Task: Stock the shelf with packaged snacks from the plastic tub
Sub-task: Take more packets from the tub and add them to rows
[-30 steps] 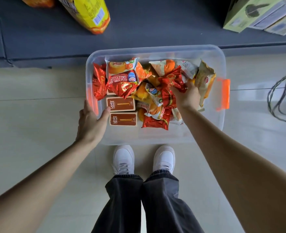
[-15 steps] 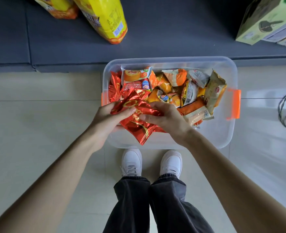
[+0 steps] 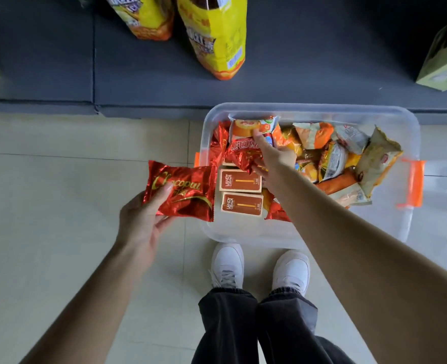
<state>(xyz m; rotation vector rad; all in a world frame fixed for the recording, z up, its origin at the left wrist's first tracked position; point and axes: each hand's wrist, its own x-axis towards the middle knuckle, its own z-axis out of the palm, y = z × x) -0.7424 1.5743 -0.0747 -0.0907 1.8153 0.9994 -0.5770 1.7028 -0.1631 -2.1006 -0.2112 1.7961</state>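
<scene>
Red foil packet [image 3: 181, 193] gripped by left hand [image 3: 140, 224]; right hand [image 3: 275, 156] inside tub [image 3: 322, 109].

The foil packet [image 3: 181, 191] at 9 o'clock is shiny red with gold lettering. The tub [image 3: 309, 109] is clear with orange latches [image 3: 413, 181], and in it are red, orange and cream wrappers [image 3: 314, 134] and two brown, cream-edged boxes [image 3: 240, 181]. At 12 o'clock are yellow bags [image 3: 217, 35] with orange bases on a dark grey shelf [image 3: 322, 61]; the floor [image 3: 59, 206] is beige tile and the shoes [image 3: 227, 264] are white.
</scene>
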